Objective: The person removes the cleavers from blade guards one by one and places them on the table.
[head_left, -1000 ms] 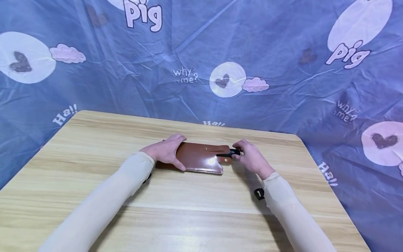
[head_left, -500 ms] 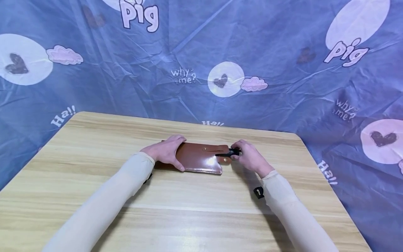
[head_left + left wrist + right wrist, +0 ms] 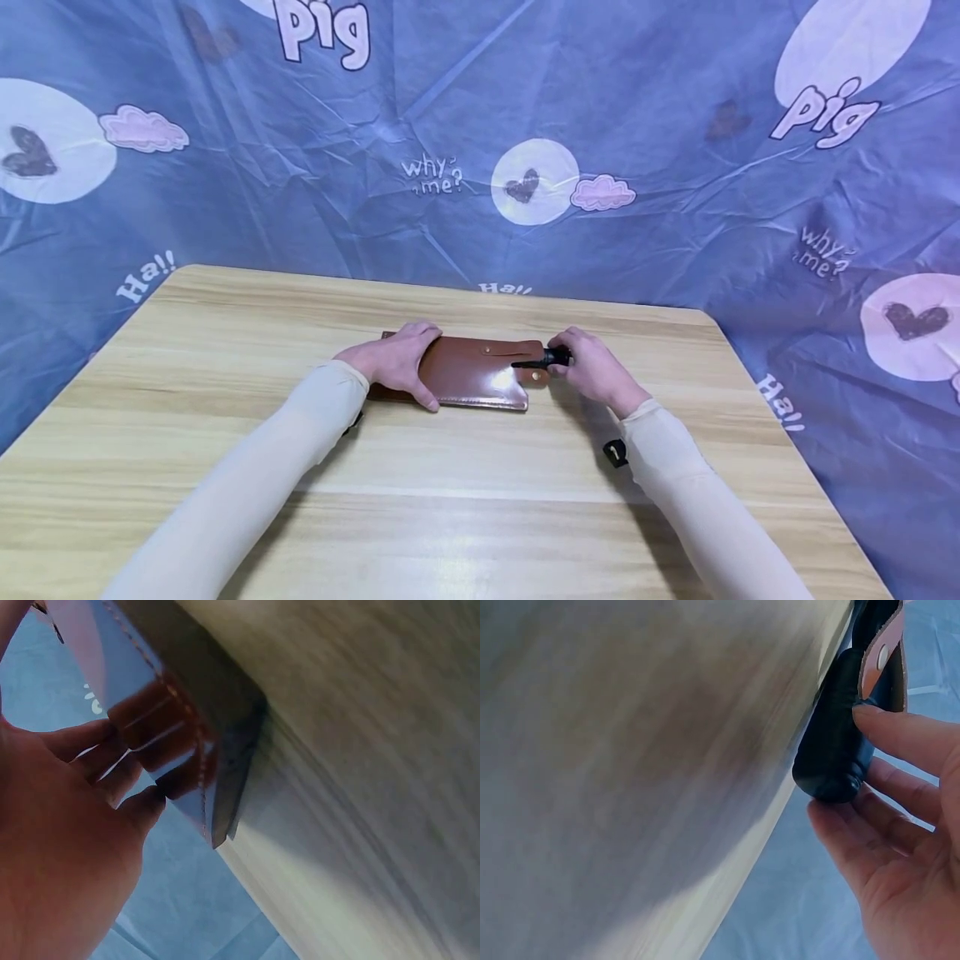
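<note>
A glossy brown leather sheath [image 3: 472, 375] lies on the wooden table, broad and flat like a cleaver cover. A black knife handle [image 3: 829, 742] sticks out of its right end; any blade is hidden inside. My left hand [image 3: 397, 362] spans the sheath's left part, thumb at the near edge and fingers toward the far edge. In the left wrist view, fingertips [image 3: 150, 802] touch the shiny leather. My right hand [image 3: 596, 371] grips the handle's butt end between thumb and fingers. Beside the handle, a strap [image 3: 534, 377] with a metal snap hangs loose.
The pale wooden table [image 3: 450, 533] reaches a blue patterned curtain [image 3: 450, 233] at its back and sides. A small black strap piece [image 3: 615, 452] shows beside the right wrist.
The right fingers have drawn slightly closer around the black handle. The sheath and my left hand hold nearly the same place; the head view has shifted a little.
</note>
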The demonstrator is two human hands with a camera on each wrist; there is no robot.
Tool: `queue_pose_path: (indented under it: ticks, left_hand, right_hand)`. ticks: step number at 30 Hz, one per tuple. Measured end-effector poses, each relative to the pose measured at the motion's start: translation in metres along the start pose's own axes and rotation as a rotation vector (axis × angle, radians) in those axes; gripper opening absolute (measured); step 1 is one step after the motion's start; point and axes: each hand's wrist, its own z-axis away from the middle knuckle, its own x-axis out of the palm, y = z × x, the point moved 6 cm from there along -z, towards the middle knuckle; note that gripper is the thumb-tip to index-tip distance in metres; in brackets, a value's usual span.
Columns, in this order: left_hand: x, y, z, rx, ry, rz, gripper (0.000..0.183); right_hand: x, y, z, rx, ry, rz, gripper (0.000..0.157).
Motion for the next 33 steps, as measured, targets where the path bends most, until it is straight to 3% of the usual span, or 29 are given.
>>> queue_pose_path:
  ticks: [10, 22, 33]
  left_hand:
    - [0.0016, 0.0024, -0.0008, 0.014, -0.020, -0.032, 0.118]
    - [0.0028, 0.0001, -0.0007, 0.031, 0.026, -0.091, 0.112]
    - [0.0010, 0.0010, -0.0002, -0.003, 0.009, -0.080, 0.113]
  right_hand:
    - [0.0020, 0.0014, -0.0005, 0.002, -0.017, 0.000, 0.032]
    - [0.0028, 0.0005, -0.0038, -0.021, -0.019, -0.020, 0.031]
    - [-0.0002, -0.0007, -0.0066, -0.028, -0.035, -0.034, 0.022]
